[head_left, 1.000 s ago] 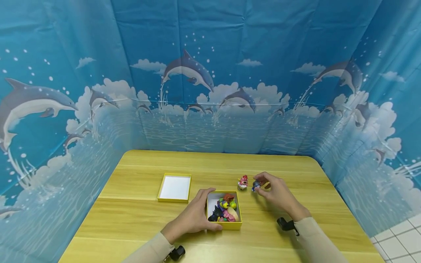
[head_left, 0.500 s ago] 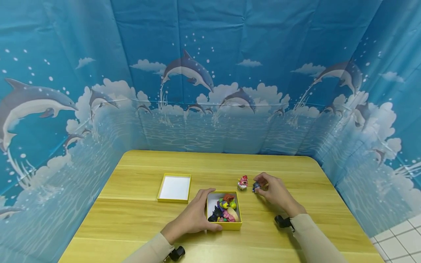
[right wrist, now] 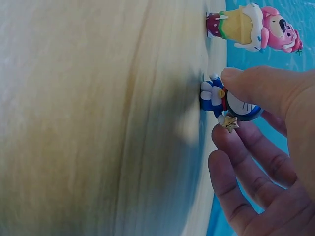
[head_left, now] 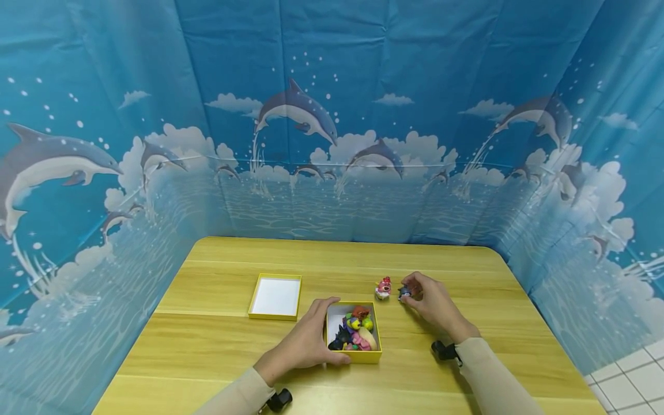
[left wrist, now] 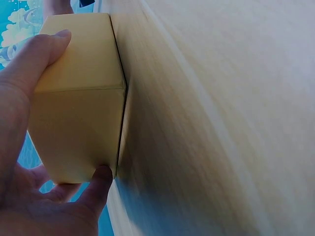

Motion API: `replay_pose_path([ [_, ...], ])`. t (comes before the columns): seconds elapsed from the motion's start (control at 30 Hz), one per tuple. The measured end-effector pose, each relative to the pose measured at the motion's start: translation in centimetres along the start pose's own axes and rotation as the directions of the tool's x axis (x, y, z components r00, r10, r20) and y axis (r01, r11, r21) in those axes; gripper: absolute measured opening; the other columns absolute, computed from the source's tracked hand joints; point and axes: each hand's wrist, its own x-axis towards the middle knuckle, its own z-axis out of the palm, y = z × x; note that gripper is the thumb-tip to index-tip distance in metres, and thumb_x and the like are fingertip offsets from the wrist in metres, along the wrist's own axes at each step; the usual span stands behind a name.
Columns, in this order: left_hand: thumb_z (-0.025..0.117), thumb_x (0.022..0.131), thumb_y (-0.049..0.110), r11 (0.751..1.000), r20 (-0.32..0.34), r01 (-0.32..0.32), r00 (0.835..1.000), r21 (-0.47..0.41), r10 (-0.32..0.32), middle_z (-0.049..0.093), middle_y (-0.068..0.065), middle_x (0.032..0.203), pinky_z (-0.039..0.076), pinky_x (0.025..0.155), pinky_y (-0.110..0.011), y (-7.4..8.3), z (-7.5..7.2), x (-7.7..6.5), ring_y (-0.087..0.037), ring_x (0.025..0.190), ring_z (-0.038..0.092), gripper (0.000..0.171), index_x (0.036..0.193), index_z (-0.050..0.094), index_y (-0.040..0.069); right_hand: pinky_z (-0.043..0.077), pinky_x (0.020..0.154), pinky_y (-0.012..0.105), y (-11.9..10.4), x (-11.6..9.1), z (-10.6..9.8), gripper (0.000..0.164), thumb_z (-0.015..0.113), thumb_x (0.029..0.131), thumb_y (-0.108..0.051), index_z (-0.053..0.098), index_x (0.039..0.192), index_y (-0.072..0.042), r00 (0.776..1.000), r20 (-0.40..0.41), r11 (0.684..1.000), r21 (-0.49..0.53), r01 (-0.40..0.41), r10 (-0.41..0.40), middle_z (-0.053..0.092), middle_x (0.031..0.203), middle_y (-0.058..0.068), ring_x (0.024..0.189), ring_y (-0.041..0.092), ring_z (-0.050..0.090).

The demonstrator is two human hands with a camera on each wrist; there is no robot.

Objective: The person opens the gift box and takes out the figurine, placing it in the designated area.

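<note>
My left hand grips a small yellow box by its left side, thumb on the near wall and fingers round the far corner. In the left wrist view, the thumb and fingertips press its outer walls. Several toy figures lie heaped inside, leaving part of the white lining bare. To the right, my right hand pinches a blue-and-white cat figurine by its head. It stands upright on the table, a gold star at its hand. Beside it stands a pink bear figurine on an ice-cream-like base.
A yellow-edged lid lies with its white inside up, left of the box. Everything stands on a wood-grain table. A dolphin-print curtain rises behind the table and along both sides.
My right hand and wrist have shifted slightly left, and the cat figurine has moved and turned a little in its fingers. The left hand and the box have stayed put.
</note>
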Motion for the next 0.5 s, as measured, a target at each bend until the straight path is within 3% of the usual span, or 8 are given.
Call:
replay_pose_path([
  [0.5,0.104,0.078,0.066,1.0,0.005,0.005,1.0,-0.01,-0.005,0.047,-0.011,0.177,0.056,0.126,-0.062,0.03,-0.03,0.02,-0.036,0.153,0.062,0.137,0.183,0.03,0.021,0.068,0.087,0.043,-0.3,-0.36,0.06,0.045,0.091,0.103,-0.013,0.074,0.144,-0.004,0.999,0.04,0.999,0.017,-0.031,0.031,0.08,0.115,0.009,0.097,0.017,0.077],
])
